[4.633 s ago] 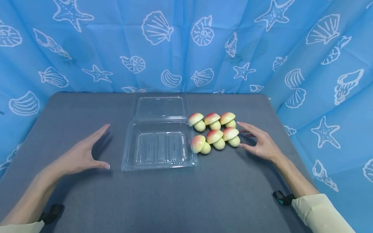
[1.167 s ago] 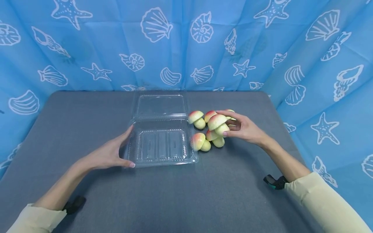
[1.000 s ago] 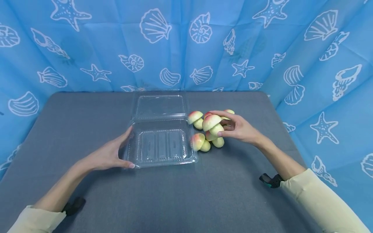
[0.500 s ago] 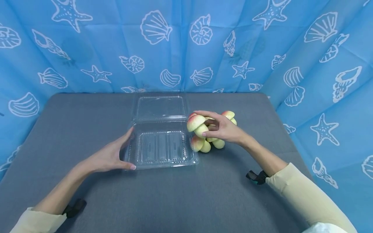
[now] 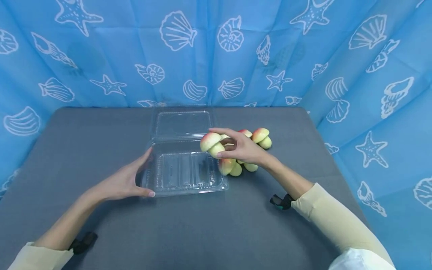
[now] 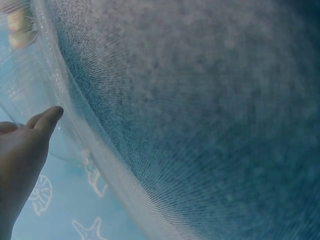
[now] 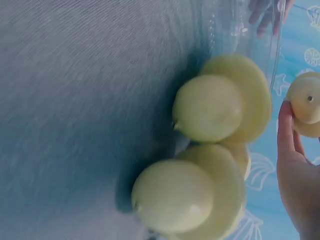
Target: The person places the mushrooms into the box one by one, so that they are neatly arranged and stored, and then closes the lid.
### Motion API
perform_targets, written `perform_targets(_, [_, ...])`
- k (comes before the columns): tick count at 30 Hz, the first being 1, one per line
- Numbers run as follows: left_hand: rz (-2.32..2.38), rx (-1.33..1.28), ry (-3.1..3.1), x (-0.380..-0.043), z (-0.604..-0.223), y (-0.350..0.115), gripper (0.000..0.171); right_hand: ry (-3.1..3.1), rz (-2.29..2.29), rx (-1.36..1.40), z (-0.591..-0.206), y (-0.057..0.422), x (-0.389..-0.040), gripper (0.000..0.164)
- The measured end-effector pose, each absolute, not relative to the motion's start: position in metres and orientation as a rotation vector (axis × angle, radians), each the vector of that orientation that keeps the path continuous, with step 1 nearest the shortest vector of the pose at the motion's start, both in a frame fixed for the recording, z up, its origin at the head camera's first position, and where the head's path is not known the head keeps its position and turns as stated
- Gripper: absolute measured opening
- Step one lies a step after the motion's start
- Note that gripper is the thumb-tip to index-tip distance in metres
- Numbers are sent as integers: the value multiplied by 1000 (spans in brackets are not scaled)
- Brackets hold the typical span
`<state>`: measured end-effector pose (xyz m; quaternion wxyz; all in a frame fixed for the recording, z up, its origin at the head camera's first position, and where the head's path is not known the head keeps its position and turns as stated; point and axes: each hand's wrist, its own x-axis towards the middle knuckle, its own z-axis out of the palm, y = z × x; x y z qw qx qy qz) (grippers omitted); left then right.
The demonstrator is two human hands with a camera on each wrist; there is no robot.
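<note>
My right hand (image 5: 244,148) pinches a toy mushroom (image 5: 210,141), yellow with a reddish cap, between thumb and fingers. It holds the mushroom in the air over the right side of a clear plastic clamshell box (image 5: 179,170). The same mushroom (image 7: 306,102) shows at the right edge of the right wrist view. My left hand (image 5: 123,180) spreads thumb and fingers along the box's left side, at its edge; in the left wrist view this hand (image 6: 25,155) has fairly straight fingers by the clear rim. The right hand partly hides the mushrooms behind it.
The box's lid (image 5: 183,123) lies folded back behind it. Several more toy mushrooms, including one at the back right (image 5: 260,135) and one at the front left (image 5: 227,166), sit on the grey table (image 5: 216,228), right of the box. A blue shell-patterned curtain (image 5: 209,48) hangs behind.
My right hand took a mushroom from the right end of the front row and carried it left, over the box. Earlier, my left hand moved right to the box's left side and stayed there.
</note>
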<state>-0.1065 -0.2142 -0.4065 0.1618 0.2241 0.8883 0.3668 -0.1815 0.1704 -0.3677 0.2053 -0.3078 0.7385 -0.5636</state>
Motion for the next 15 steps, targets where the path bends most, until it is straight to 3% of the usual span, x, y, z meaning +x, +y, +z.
perform_targets(15, [1045, 641, 2525, -107, -403, -212, 129, 2019, -1606, -817, -382, 127, -181, 72])
